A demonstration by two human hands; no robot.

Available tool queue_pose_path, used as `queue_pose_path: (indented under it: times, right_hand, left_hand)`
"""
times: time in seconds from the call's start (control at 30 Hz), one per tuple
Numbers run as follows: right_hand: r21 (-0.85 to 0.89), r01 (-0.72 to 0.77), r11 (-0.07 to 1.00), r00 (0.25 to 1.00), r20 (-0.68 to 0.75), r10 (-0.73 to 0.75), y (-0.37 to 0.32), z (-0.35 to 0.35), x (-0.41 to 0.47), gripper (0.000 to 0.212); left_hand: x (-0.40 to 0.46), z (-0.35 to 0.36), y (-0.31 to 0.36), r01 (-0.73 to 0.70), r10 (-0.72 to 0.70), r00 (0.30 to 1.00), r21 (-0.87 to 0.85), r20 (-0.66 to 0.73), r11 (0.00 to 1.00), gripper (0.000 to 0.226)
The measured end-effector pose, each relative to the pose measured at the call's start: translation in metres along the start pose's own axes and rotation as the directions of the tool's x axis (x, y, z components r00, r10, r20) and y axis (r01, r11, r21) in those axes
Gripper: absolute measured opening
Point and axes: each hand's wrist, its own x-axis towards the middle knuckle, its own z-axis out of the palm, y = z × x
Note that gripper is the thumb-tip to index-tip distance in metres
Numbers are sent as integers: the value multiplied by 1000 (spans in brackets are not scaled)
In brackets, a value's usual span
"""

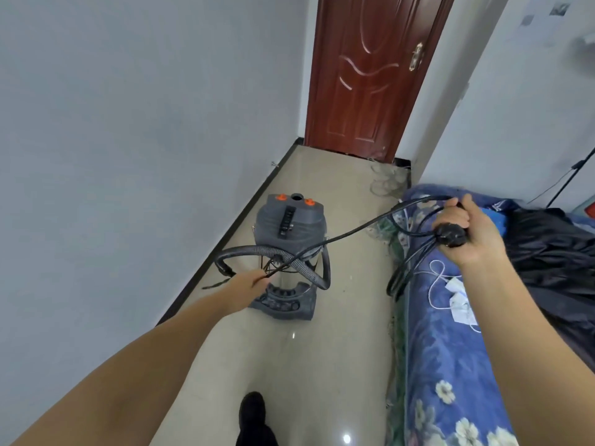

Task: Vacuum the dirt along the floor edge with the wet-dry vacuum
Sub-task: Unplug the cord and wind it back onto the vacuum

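Note:
A grey wet-dry vacuum (289, 226) with orange knobs stands on the tiled floor near the left wall. Its black ribbed hose (302, 265) loops around the steel drum. My right hand (467, 233) is raised over the bed edge, shut on the black plug and several loops of the power cord (354, 231). The cord runs taut from there down to my left hand (254, 281), which pinches it just in front of the vacuum's drum. A dark baseboard (231, 226) marks the floor edge along the left wall.
A bed with a blue floral cover (434, 365) and a black sheet (553, 252) fills the right side. A closed brown door (370, 75) ends the corridor, with debris on the floor (384, 181) before it. My black shoe (254, 413) is at the bottom.

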Motion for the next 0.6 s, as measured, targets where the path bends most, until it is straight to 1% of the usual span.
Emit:
queue_pose_path:
  times: [0.07, 0.1, 0.13, 0.2, 0.23, 0.27, 0.3, 0.33, 0.4, 0.43, 0.5, 0.53, 0.6]
  right_hand:
    - [-83, 73, 994, 993, -88, -80, 22, 14, 32, 30]
    - [-168, 86, 982, 989, -105, -105, 34, 21, 50, 30]
    - [-285, 98, 954, 982, -126, -138, 48, 29, 68, 31]
    - [-547, 116, 829, 961, -150, -233, 79, 48, 102, 33]
    - [-668, 118, 734, 954, -129, -270, 95, 55, 119, 33]
    - [-770, 109, 628, 960, -83, -269, 111, 60, 135, 34]
    - [-850, 90, 519, 975, -32, -222, 125, 62, 151, 33]
    - [-918, 72, 391, 990, 18, -142, 138, 63, 166, 30]
    - [-990, 78, 113, 995, 84, 54, 158, 57, 190, 18]
    - [-993, 110, -34, 985, 104, 138, 163, 54, 200, 15]
    - [-934, 174, -311, 966, 102, 236, 167, 52, 216, 19]
    - [-916, 175, -362, 959, 75, 274, 168, 48, 223, 23]
    - [-932, 148, -330, 930, 18, 366, 170, 39, 237, 29]
  left_hand:
    - [15, -1, -4, -20, 12, 997, 97, 79, 995, 22]
    - [25, -4, -1, -51, 29, 992, 184, 120, 982, 22]
    - [36, -9, 6, -98, 50, 983, 283, 175, 954, 27]
    - [61, -18, 24, -229, 86, 945, 449, 317, 864, 36]
    - [74, -23, 35, -301, 105, 916, 492, 386, 817, 38]
    - [88, -29, 44, -365, 130, 890, 510, 438, 779, 38]
    - [101, -35, 53, -423, 170, 865, 505, 472, 752, 37]
    - [116, -44, 62, -477, 220, 842, 488, 492, 731, 34]
    - [146, -66, 74, -549, 323, 811, 441, 488, 710, 30]
    - [160, -77, 76, -564, 367, 805, 410, 466, 717, 31]
    - [187, -92, 71, -561, 429, 812, 331, 396, 759, 32]
    - [197, -96, 66, -537, 439, 831, 283, 343, 795, 30]
    - [215, -99, 57, -438, 402, 891, 159, 212, 885, 26]
